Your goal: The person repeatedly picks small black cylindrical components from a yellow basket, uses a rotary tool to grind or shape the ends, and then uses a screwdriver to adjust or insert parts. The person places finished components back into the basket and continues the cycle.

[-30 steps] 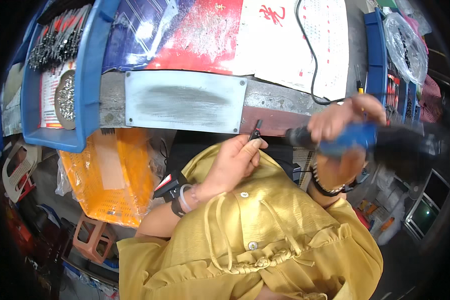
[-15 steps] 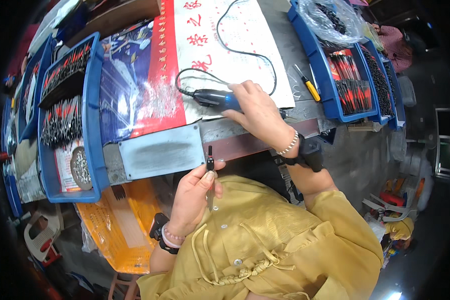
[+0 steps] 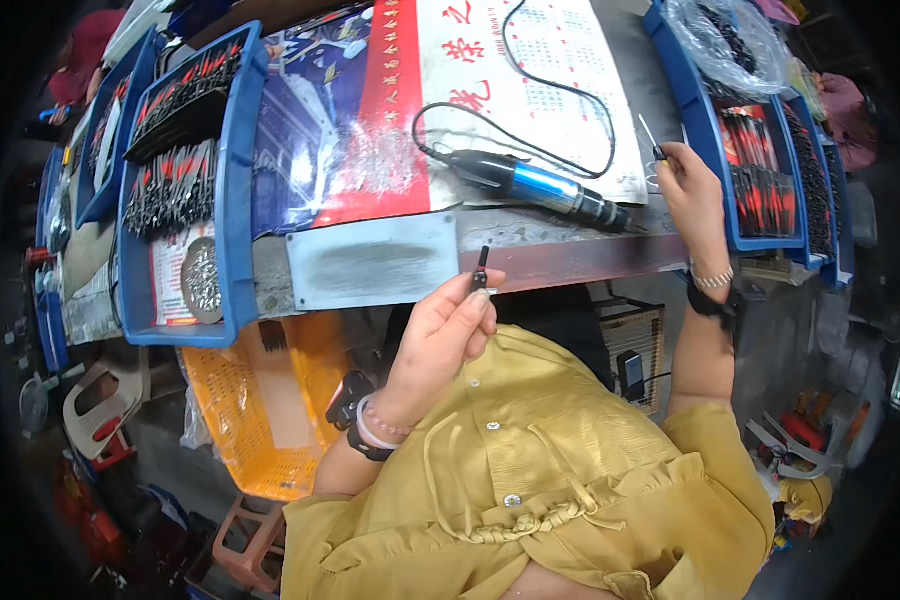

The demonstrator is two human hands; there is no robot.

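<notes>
My left hand is in front of the table edge, its thumb and fingers pinching a slim black part with a narrow tip pointing up; the lower end is hidden in my fingers. To the right on the table, my right hand is closed on a screwdriver with a thin metal shaft and black collar; my fingers cover most of its yellow handle. A black and blue corded electric screwdriver lies on the table between my hands, untouched.
A blue bin of black and red parts stands left, with a metal dish inside. Another blue bin stands right of my right hand. A pale plate lies at the table edge. A yellow basket sits below.
My right hand has let go of the electric screwdriver, moved right and taken hold of the yellow screwdriver. My left hand still pinches the slim part. The whole view has shifted.
</notes>
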